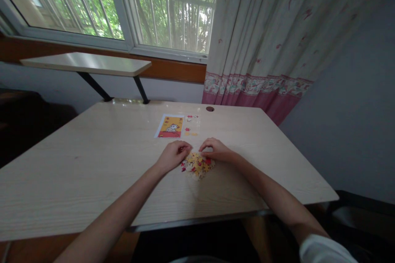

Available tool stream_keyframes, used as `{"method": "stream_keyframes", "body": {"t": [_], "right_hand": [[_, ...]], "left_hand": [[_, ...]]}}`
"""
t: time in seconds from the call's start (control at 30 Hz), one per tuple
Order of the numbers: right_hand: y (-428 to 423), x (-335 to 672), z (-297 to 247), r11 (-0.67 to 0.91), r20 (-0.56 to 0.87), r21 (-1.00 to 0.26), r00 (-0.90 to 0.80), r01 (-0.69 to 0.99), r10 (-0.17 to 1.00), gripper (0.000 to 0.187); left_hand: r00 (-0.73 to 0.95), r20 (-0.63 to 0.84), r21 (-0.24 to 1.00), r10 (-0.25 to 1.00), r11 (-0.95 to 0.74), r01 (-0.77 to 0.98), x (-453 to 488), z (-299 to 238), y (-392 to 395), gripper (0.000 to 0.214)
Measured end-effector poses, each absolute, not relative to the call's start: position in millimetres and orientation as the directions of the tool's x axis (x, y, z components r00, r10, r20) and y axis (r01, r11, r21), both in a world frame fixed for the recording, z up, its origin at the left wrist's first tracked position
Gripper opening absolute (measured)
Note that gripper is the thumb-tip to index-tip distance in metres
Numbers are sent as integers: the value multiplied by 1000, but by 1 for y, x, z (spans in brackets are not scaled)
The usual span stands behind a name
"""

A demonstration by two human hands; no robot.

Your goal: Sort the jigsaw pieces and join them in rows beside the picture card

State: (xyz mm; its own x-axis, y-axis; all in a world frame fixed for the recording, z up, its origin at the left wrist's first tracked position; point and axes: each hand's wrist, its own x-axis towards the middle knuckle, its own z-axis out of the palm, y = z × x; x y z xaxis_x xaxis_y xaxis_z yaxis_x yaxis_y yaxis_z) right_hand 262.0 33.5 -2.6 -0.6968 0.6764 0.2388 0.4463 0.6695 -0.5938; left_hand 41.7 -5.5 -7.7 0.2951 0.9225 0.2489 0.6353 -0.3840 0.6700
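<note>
A heap of small yellow, red and white puzzle pieces (197, 165) lies on the light wooden table (92, 160). My left hand (173, 154) rests at the heap's left edge with its fingers curled inward. At the heap's far right edge my right hand (216, 150) sits with fingers bent down onto the pieces. What the fingertips pinch, if anything, is too small to make out. Beyond the hands lies an orange picture card (169, 126) showing a white cat, with a few loose joined pieces (191, 125) just right of it.
A round cable hole (210, 109) sits near the table's far edge. A narrow shelf (86, 64) on black brackets juts out under the barred window (123, 4). A patterned curtain (277, 37) hangs at the right. Dark furniture stands at the left.
</note>
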Motion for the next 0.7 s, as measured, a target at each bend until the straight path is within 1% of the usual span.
{"method": "stream_keyframes", "body": {"t": [0.13, 0.2, 0.27, 0.37, 0.4, 0.47, 0.57, 0.7], "right_hand": [[29, 262, 0, 601, 231, -665, -643, 443, 730, 6], [26, 262, 1, 622, 273, -650, -630, 436, 727, 5], [24, 261, 0, 704, 368, -561, -631, 435, 683, 6], [21, 259, -2, 828, 516, -321, -649, 459, 560, 8], [20, 258, -2, 848, 549, -247, -653, 469, 521, 8], [18, 257, -2, 866, 585, -135, -667, 481, 462, 10], [15, 257, -1, 888, 587, -43, -708, 458, 393, 13], [14, 260, 1, 921, 575, 22, -758, 388, 306, 15]], "left_hand": [[303, 243, 710, 922, -382, 591, 43, -7, -7, 23], [306, 235, 731, 923, -375, 570, 45, -5, -8, 24], [311, 221, 753, 924, -365, 548, 48, -3, -9, 25], [311, 192, 784, 931, -336, 522, 51, 0, -11, 28], [306, 183, 794, 934, -324, 514, 52, 0, -11, 28], [293, 169, 815, 941, -301, 496, 52, -1, -11, 29], [280, 154, 854, 948, -270, 445, 53, -2, -10, 30], [270, 121, 893, 955, -223, 390, 54, -1, -10, 28]]}}
